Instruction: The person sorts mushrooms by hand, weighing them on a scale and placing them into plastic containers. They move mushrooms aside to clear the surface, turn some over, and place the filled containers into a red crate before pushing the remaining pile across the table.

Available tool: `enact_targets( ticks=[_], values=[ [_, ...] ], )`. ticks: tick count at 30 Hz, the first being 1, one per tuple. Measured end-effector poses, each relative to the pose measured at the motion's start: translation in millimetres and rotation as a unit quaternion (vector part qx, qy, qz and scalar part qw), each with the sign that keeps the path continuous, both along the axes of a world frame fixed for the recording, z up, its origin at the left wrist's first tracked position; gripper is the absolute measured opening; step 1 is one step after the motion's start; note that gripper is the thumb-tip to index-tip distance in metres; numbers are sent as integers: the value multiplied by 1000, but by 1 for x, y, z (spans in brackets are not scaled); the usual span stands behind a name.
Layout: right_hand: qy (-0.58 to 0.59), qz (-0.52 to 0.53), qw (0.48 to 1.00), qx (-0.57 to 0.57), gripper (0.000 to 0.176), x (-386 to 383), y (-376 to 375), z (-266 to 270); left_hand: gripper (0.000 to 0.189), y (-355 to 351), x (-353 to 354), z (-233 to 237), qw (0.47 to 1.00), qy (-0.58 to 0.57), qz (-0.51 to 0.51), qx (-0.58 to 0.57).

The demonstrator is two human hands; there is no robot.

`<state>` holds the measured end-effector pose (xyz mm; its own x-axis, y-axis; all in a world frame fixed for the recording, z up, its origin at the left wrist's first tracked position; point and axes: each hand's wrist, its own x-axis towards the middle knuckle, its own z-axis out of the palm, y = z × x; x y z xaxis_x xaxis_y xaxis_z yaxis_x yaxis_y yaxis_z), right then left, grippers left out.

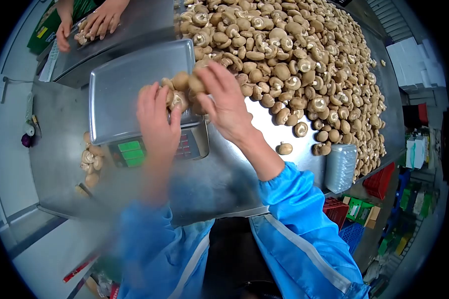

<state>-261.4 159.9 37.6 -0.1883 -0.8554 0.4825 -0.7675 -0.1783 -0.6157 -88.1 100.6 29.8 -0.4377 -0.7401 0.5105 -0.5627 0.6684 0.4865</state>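
Observation:
Over the right side of the weighing scale's steel pan (129,89), my two hands meet around several brown mushrooms (180,80). My left hand (159,117) curls its fingers about mushrooms, one showing its pale stem. From the right, my right hand (227,99) grips a mushroom (196,84) between thumb and fingers. Whether the mushrooms rest on the pan or a tray beneath them is hidden by the hands. The scale's green display (131,152) is lit below the pan, partly beside my left wrist.
A large mushroom heap (294,65) covers the table's right side. A stack of clear plastic trays (340,168) stands at its near edge. Several loose mushrooms (91,159) lie left of the scale. Another person's hands (102,20) handle mushrooms at the upper left.

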Motion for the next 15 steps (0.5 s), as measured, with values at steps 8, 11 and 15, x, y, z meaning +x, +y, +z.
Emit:
enact_targets(
  ticks=[8,11,15],
  values=[
    [-31,-15,998,49,55,26,-17,-25,59,-6,5,-16,993,-116,29,-4],
    [-88,17,994,63,58,45,-26,-37,56,-19,18,-18,993,-102,46,-23],
    [-74,6,996,53,58,55,-22,-33,56,-32,40,-16,996,-80,31,-15]
  ],
)
